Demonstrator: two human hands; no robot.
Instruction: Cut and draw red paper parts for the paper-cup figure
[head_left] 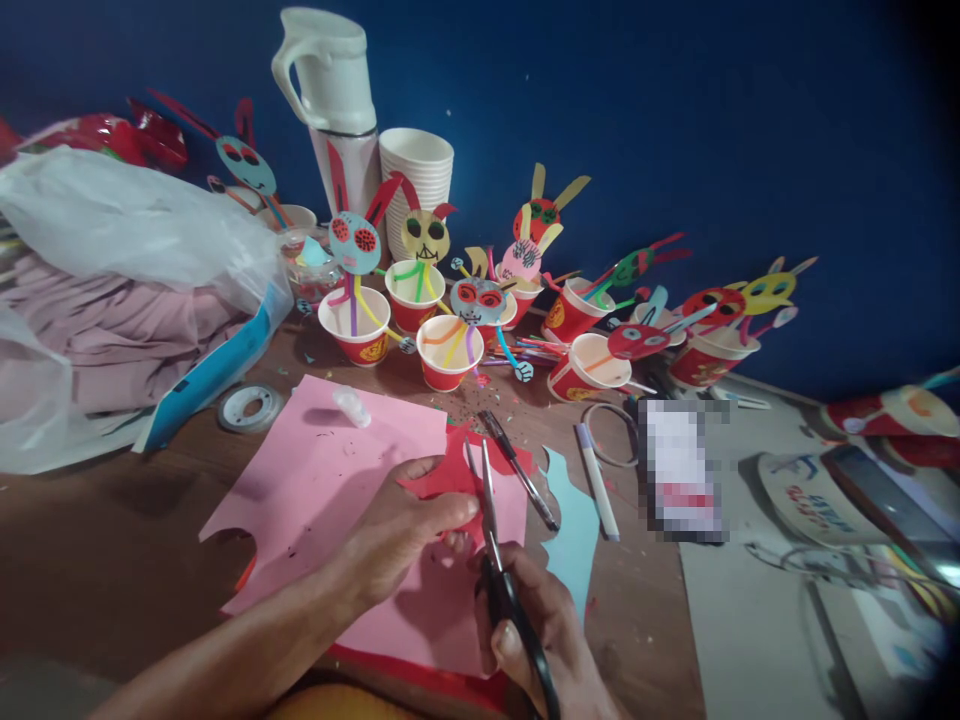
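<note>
The left hand point(397, 535) pinches a scrap of red paper point(442, 475) over a pink sheet point(330, 470). The right hand point(540, 625), at its four o'clock, is clenched around black-handled scissors point(491, 525) whose blades point to twelve o'clock beside the scrap. Both work on a brown wooden table point(112, 560) speckled with cuttings. At twelve o'clock stand red paper cups point(442, 350) with bunny faces. Beyond them are a stack of white cups point(416, 165) and a white jug point(330, 80) against a deep blue wall point(675, 100). A plastic bag point(127, 220) bulges at ten o'clock.

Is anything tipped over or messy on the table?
Yes. One red paper cup right of the middle leans over, a far-right cup lies on its side, and tiny paper scraps litter the wooden table.
</note>
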